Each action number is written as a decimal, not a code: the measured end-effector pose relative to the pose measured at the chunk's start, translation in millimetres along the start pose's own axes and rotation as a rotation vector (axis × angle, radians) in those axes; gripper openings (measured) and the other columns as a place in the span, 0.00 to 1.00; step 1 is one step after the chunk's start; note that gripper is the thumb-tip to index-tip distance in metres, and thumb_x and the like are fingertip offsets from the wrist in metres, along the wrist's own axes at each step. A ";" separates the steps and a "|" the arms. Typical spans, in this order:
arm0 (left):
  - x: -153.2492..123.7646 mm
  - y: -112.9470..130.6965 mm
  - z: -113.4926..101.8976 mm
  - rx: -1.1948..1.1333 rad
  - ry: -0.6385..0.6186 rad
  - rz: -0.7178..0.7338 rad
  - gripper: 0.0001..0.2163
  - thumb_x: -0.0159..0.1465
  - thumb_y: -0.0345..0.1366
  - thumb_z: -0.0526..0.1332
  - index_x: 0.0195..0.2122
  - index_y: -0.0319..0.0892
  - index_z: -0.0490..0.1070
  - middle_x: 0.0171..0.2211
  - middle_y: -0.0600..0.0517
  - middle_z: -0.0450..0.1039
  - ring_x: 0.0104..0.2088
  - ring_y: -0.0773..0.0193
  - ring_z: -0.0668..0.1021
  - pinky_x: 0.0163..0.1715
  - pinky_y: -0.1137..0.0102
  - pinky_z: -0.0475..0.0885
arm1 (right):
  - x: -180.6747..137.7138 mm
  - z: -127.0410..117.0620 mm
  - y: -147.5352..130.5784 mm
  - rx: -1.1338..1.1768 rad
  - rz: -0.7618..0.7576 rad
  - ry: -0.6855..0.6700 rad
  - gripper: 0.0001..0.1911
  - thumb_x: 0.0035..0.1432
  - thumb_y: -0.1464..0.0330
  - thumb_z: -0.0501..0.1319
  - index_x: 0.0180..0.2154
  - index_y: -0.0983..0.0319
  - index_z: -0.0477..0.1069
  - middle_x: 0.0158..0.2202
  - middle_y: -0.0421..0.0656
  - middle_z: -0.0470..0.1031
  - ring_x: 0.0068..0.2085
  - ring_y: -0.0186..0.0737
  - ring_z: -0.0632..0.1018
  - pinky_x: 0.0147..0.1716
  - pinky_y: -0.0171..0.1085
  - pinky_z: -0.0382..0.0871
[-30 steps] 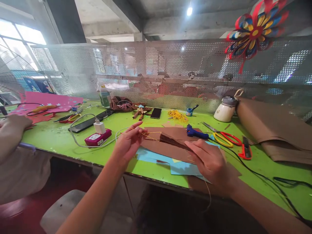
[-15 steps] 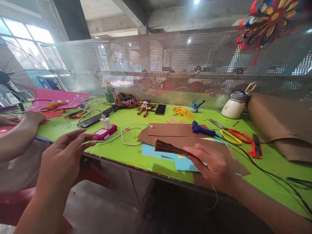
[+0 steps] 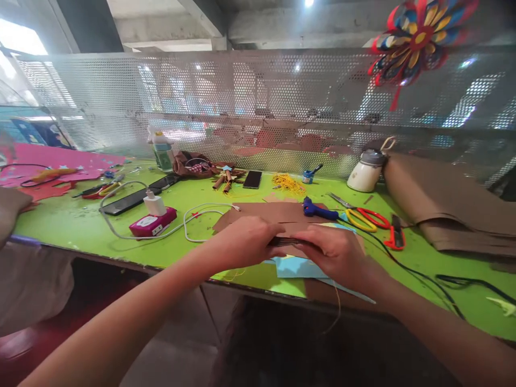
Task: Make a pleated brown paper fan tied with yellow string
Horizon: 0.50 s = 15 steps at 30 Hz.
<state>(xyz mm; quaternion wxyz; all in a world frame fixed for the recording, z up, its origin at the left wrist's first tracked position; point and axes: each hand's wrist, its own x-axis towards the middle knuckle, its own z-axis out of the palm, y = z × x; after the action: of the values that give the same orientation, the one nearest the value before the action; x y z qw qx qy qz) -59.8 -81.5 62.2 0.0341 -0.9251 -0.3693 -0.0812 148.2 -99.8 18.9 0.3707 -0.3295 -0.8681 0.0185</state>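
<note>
My left hand (image 3: 252,239) is closed on one end of a pleated stack of brown paper (image 3: 287,242), and my right hand (image 3: 336,250) pinches its other end. Most of the pleats are hidden behind my fingers. A thin yellow string (image 3: 337,306) hangs below my right hand. Under both hands lie brown paper sheets (image 3: 245,212) and light blue paper (image 3: 292,267) at the table's front edge. A blue glue gun (image 3: 320,210) rests on the brown sheets just beyond my right hand.
On the green table (image 3: 100,242) are a pink power adapter (image 3: 153,223) with a white cable, scissors (image 3: 358,212), a cutter (image 3: 397,234), yellow string (image 3: 288,184), a phone (image 3: 252,179), a white bottle (image 3: 365,171) and rolled brown paper (image 3: 443,199). Another person's arm (image 3: 14,209) is at left.
My left hand has come from the left, over the adapter, to take hold of the pleated paper's free end. My right hand still holds it. The view has turned slightly right.
</note>
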 end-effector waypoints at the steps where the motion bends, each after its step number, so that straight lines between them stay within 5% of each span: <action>1: 3.5 -1.9 1.9 0.018 -0.039 -0.005 0.14 0.61 0.44 0.56 0.39 0.41 0.74 0.29 0.46 0.76 0.30 0.58 0.76 0.31 0.69 0.65 | 1.5 0.3 0.7 0.037 0.050 -0.005 0.10 0.58 0.71 0.57 0.41 0.61 0.74 0.35 0.42 0.78 0.34 0.34 0.76 0.35 0.32 0.69; 9: 11.7 -30.6 16.7 -0.097 -0.100 0.027 0.11 0.61 0.37 0.55 0.32 0.42 0.76 0.22 0.49 0.74 0.21 0.68 0.70 0.23 0.73 0.56 | -1.5 -5.9 32.8 0.631 0.695 -0.358 0.20 0.53 0.61 0.61 0.44 0.67 0.72 0.16 0.34 0.63 0.17 0.27 0.62 0.15 0.29 0.55; 15: 27.2 -54.5 34.4 -0.150 -0.109 0.040 0.12 0.60 0.38 0.54 0.31 0.41 0.76 0.25 0.50 0.74 0.22 0.69 0.68 0.24 0.74 0.56 | -21.0 -85.3 82.1 0.409 0.769 -0.541 0.19 0.54 0.56 0.59 0.37 0.64 0.77 0.13 0.34 0.59 0.16 0.27 0.59 0.16 0.30 0.51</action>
<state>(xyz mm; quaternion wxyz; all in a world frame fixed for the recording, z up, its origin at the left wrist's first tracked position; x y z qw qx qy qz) -73.6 -19.4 33.3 -0.0539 -0.9353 -0.3450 -0.0575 260.7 -66.0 44.7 0.1562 -0.5290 -0.7277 0.4077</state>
